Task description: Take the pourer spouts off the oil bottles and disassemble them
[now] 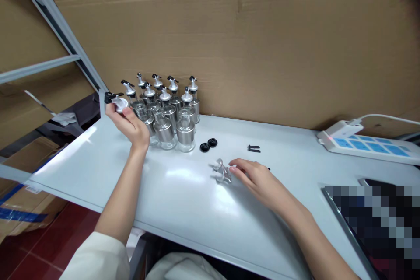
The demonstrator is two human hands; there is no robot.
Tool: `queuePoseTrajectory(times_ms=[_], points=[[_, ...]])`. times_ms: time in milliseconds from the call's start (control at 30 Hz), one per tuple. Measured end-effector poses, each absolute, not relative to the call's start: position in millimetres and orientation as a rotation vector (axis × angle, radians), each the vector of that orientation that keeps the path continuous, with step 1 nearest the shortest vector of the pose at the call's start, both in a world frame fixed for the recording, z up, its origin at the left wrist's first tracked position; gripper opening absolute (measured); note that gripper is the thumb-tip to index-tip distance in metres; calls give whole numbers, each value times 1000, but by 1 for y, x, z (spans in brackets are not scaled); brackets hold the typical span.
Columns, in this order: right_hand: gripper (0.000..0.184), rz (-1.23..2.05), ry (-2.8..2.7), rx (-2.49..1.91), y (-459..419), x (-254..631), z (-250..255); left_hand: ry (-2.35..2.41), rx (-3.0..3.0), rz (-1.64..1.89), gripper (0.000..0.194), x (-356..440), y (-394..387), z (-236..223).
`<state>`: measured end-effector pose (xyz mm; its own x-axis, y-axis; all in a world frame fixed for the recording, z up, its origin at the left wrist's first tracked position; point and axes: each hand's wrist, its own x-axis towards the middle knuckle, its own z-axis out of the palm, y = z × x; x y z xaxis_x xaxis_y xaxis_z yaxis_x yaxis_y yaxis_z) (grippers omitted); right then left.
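At the left end of the table, my left hand [129, 127] has its fingers closed round a silver pourer spout [120, 104] with a black flip lid. Beside that hand stand several glass oil bottles with steel bands. The front ones, such as this bottle [185, 133], have bare necks, while those behind carry silver spouts with black lids, like this capped bottle [193, 96]. Over the table's middle, my right hand [254, 176] is open, its thumb and fingers apart. Just beyond its fingertips lie silver spout pieces [223, 171].
Two round black stoppers [208, 145] lie near the bottles, with small black strips [253, 148] farther right. A white power strip [367, 145] with a plugged-in cable sits at the back right. A dark-framed, blurred-out panel [370, 223] occupies the right front. Cardboard [229, 57] lines the back.
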<state>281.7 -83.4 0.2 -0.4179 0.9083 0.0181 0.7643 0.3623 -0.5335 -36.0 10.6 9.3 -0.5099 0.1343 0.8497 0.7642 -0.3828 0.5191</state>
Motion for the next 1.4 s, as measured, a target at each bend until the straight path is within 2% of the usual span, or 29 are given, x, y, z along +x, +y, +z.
queuePoseTrajectory(times_ms=[100,233,400,500,667,833,1000,1100,1267,1400], points=[[32,530,-2283,-1355,-83,284,0,-1276,-1454,-1961,48,0,-9,3],[24,318,-2146,-1139,-84,288,0,-1251,-2158,-1999,45,67,-51,-16],[30,96,-2075,-938,-86,292,5,-1623,-3183,-2299,45,115,-100,-22],[33,14,-2103,-868,-84,292,5,-1795,-3379,-2365,47,118,-108,-16],[39,28,-2184,-858,-83,288,3,-1595,-3568,-2336,54,112,-99,-20],[36,21,-2231,-864,-84,282,-2,-1699,-3591,-2060,46,112,-95,-23],[34,-54,-2251,-890,-85,277,-3,-1811,-3657,-1881,52,114,-98,-17],[36,42,-2239,-892,-86,277,-3,-1809,-3642,-1812,51,114,-98,-17],[44,497,-1822,-1023,-88,284,2,-1315,-3697,-1172,43,112,-101,-20],[35,451,-1630,-1248,-77,301,7,-913,-3601,-1036,36,112,-104,-29]])
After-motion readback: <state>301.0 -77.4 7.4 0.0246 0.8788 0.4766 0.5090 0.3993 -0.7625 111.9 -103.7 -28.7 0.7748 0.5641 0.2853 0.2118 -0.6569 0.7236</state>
